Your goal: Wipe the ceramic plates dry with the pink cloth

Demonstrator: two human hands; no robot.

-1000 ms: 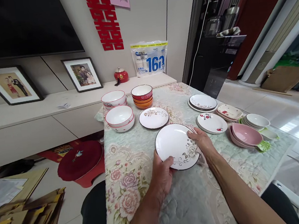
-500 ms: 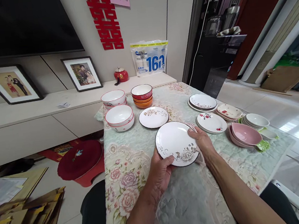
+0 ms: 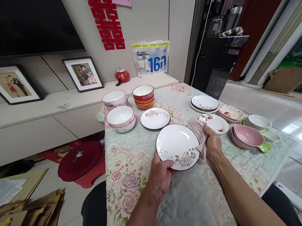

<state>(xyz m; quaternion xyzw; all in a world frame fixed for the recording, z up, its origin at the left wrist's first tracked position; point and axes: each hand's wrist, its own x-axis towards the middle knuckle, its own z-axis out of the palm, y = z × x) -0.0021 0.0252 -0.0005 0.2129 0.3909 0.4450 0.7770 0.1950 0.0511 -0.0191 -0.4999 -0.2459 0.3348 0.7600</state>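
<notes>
A white plate [image 3: 176,143] with a dark rim and a grey flower print is held above the table, tilted toward me. My left hand [image 3: 162,172] grips its lower left edge, thumb on the face. At the plate's right edge my right hand [image 3: 212,142] is closed on a pinkish cloth [image 3: 197,131], which touches the rim. Just behind lies another flowered plate [image 3: 155,119] on the table. To the right of the cloth is a white plate with red flowers [image 3: 214,123], partly hidden by my right hand.
White red-rimmed bowls [image 3: 120,116] and a stack of red and orange bowls [image 3: 144,98] stand at the back left. On the right are stacked plates [image 3: 204,102], square dishes [image 3: 231,112], small white bowls [image 3: 259,121] and pink bowls [image 3: 248,134]. A red stool [image 3: 81,160] stands left of the table.
My right hand has moved off the plate's face to the right, and the cloth now shows bunched in it at the rim. The plate has shifted slightly left and down.
</notes>
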